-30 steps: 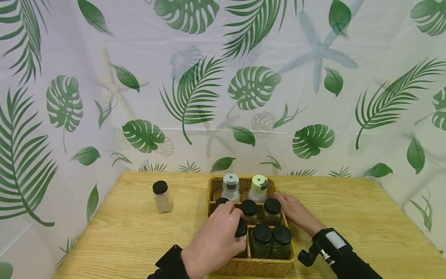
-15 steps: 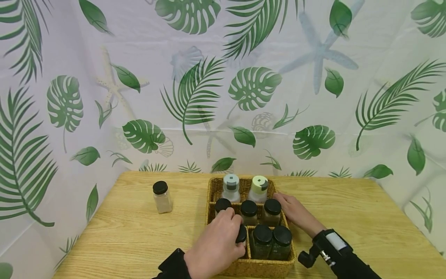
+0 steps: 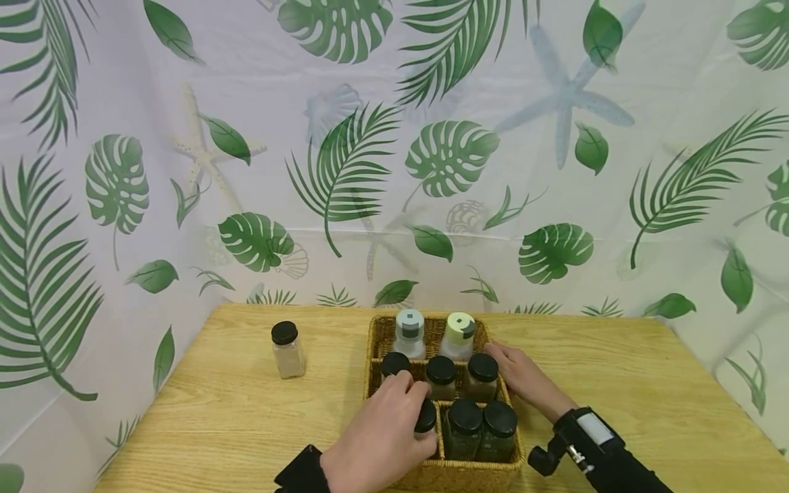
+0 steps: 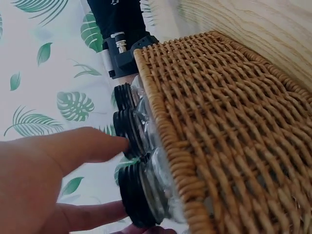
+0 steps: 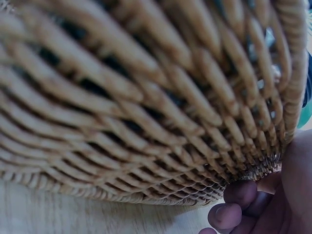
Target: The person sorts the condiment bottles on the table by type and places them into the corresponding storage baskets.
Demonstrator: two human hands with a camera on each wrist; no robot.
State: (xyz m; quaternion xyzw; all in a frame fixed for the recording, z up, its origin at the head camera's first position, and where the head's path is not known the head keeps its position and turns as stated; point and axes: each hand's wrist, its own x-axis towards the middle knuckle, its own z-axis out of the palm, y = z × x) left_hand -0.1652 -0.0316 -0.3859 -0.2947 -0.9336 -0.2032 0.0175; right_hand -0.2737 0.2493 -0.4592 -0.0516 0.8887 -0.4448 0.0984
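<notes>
A wicker basket (image 3: 459,476) with compartments stands on the table, holding several black-lidded spice jars. My left hand (image 3: 385,435) is over its front left compartment and grips a glass jar (image 3: 427,418) by the black lid. In the left wrist view, thumb and fingers are spread around that jar's lid (image 4: 139,195), whose glass sits below the woven rim. At the basket's right side, my right hand (image 3: 527,383) holds the wall near the back corner. The right wrist view has its curled fingers (image 5: 241,192) against the weave.
Two shaker bottles, one with a pale blue cap (image 3: 409,322) and one with a yellow-green cap (image 3: 459,327), stand in the back compartment. Left of the basket, a single black-lidded jar (image 3: 287,352) stands on the wooden table (image 3: 246,424). A leaf-print cloth (image 3: 382,171) hangs behind.
My left hand has shifted slightly down and toward me, uncovering the lid of the jar in the middle row's left. The right hand keeps its hold on the basket.
</notes>
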